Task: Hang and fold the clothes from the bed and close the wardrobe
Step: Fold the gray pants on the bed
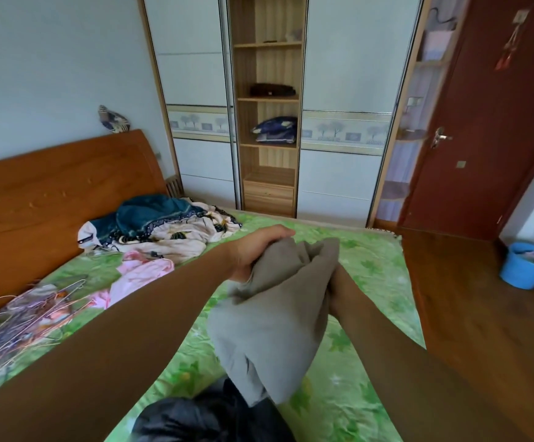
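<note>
Hangers (20, 317): tangled heap of wire ones on the bed's far left edge, blurred.
Headboard (52, 186): orange-brown wood, along the left wall.
Cushion (112, 119): patterned blue and white, perched on top of the headboard against the wall.
Pink garment (141, 272): crumpled on the bed, just right of the hangers.
Clothes pile (160, 224): teal and cream fabrics heaped near the headboard, touching the pink garment's far side.
Dark garment (208, 416): bunched at the near edge of the bed, under the hanging grey cloth.
Left hand (256, 250): arm stretched out over the bed, fingers curled tight on the upper left corner of the grey garment.
Grey garment (269, 330): held up in the air above the bed between both hands, drooping in loose folds, lower end over the dark garment.
Wardrobe (345, 90): past the foot of the bed, white sliding doors at either side, the middle shelves (269, 98) exposed, with a dark box and folded blue bedding.
Right hand (336, 282): wrapped in the garment's right edge; fingers covered by cloth, grip not possible to tell.
Bed (371, 282): green leaf-print sheet.
Door (498, 122): dark red, right of the wardrobe.
Bucket (528, 264): blue, on the wooden floor at far right.
</note>
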`<state>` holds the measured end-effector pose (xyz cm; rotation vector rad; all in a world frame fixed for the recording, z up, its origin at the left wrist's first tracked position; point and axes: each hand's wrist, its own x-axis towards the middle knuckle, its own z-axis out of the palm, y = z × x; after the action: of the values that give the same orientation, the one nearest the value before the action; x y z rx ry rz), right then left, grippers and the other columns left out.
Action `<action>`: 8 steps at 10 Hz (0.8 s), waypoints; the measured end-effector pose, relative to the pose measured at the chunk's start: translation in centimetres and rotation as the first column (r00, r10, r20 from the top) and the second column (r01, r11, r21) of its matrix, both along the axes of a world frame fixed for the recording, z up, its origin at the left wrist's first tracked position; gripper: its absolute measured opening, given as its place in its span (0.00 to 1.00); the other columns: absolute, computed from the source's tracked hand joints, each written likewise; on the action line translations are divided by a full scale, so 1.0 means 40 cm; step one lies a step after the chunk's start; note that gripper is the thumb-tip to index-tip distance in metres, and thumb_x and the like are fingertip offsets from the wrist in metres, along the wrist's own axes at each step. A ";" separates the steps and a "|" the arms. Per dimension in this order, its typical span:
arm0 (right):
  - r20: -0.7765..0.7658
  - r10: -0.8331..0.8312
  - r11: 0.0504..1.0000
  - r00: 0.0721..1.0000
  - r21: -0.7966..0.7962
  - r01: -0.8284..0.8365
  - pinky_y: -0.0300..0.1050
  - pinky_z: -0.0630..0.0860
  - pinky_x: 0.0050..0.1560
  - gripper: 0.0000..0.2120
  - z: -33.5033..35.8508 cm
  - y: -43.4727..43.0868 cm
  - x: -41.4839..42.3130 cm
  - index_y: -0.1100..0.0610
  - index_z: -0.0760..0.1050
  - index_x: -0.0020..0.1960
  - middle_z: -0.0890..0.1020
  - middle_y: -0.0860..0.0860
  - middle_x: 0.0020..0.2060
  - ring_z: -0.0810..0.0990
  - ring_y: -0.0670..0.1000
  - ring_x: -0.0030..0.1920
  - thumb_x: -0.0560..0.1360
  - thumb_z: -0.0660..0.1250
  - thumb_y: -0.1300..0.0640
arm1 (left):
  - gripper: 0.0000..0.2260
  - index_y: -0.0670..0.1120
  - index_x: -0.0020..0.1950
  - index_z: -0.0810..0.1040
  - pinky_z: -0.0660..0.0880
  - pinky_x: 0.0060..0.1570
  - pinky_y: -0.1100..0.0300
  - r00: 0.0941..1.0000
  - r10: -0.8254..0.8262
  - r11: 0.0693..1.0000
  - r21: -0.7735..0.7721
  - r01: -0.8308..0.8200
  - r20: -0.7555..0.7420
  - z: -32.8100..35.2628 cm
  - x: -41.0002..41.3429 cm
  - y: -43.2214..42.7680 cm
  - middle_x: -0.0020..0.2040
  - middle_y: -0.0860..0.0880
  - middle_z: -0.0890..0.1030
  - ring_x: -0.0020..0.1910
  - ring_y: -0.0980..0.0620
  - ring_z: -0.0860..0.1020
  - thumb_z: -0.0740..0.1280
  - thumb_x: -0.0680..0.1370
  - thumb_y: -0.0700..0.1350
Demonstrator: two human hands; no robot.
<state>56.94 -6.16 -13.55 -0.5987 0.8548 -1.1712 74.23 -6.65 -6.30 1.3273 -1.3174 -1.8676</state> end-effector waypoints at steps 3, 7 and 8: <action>-0.076 -0.034 0.999 0.997 0.028 0.036 0.47 0.75 0.42 0.09 0.116 -0.022 -0.040 0.61 0.75 0.38 0.78 0.57 0.33 0.78 0.56 0.37 0.74 0.59 0.66 | 0.25 0.45 0.43 0.77 0.79 0.49 0.53 0.933 0.129 0.976 -0.210 -0.059 0.337 0.001 0.041 0.019 0.42 0.46 0.81 0.42 0.48 0.80 0.66 0.72 0.68; -0.317 0.299 0.940 0.900 -0.063 -0.335 0.52 0.81 0.53 0.28 0.161 0.014 -0.139 0.58 0.83 0.61 0.85 0.60 0.56 0.85 0.59 0.56 0.79 0.62 0.36 | 0.05 0.40 0.47 0.75 0.76 0.47 0.50 0.878 0.448 0.843 -0.249 -0.478 -0.169 0.006 -0.068 -0.013 0.47 0.37 0.80 0.46 0.43 0.78 0.67 0.75 0.32; -0.571 0.236 0.941 0.786 -0.068 -0.332 0.60 0.77 0.63 0.29 0.146 0.011 -0.171 0.56 0.81 0.63 0.85 0.55 0.58 0.84 0.58 0.58 0.74 0.68 0.35 | 0.12 0.45 0.42 0.71 0.75 0.41 0.54 0.870 0.434 0.827 -0.279 -0.487 -0.235 0.022 -0.091 -0.020 0.42 0.41 0.77 0.41 0.45 0.77 0.68 0.72 0.29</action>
<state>50.10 -5.71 -7.73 -1.2071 1.1149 -0.7919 70.57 -7.46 -5.41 1.1595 -1.0468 -1.3212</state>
